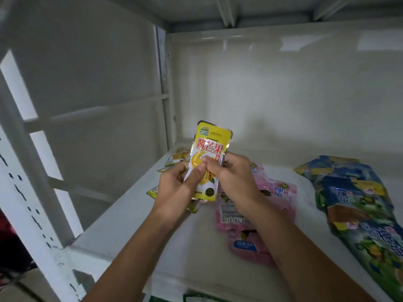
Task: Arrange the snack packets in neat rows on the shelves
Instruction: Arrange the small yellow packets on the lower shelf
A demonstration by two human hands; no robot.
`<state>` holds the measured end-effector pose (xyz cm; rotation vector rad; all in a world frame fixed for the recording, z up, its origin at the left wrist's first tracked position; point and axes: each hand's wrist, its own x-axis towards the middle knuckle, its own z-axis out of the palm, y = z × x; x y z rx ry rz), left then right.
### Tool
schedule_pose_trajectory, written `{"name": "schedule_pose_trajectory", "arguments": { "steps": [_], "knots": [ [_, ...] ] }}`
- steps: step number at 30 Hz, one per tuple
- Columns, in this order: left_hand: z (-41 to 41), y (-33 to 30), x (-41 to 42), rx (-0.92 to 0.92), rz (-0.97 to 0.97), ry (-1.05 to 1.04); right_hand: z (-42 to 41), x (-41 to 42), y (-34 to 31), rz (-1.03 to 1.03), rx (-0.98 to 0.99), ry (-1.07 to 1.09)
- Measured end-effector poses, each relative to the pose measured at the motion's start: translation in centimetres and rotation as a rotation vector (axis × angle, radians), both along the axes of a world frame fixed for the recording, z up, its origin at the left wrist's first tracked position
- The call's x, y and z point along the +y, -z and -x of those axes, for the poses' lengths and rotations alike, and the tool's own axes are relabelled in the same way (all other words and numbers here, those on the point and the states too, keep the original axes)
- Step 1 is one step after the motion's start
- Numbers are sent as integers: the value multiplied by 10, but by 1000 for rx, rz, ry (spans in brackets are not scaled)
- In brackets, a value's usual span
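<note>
Both hands, left hand (174, 188) and right hand (229, 173), pinch upright yellow packet (208, 149), loose yellow packets (174, 159) lying just behind-left on shelf (130, 225).

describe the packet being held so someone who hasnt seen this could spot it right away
Start at the white shelf and its rows of packets. Above the left row, both hands, left and right, grip one yellow packet upright. It alone is lifted, with red characters on its front; the pink packets and blue-green packets lie flat.
</note>
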<state>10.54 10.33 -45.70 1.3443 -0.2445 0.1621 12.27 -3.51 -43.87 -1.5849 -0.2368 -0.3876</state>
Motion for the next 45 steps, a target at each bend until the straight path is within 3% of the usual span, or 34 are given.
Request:
{"name": "schedule_pose_trajectory", "arguments": {
  "steps": [6, 15, 21, 26, 34, 38, 45],
  "knots": [
    [1, 0, -1, -31, -81, -63, 1, -7, -6, -145, 41, -8],
    [2, -5, -1, -3, 85, -4, -2, -3, -1, -24, -57, 14],
    [2, -5, -3, -42, 48, 8, 0, -3, -4, -122, -25, -6],
    [0, -4, 0, 11, 106, 38, -5, -2, 2, -63, -60, 11],
    [0, -2, -1, -83, -24, -34, -3, 2, 0, -56, -145, 15],
    [3, -5, 0, 3, 77, -16, -5, 0, 5, 57, -185, 31],
    [2, -2, 2, -202, -135, -140, -8, -5, 11, 176, -154, 69]
  ]
}}
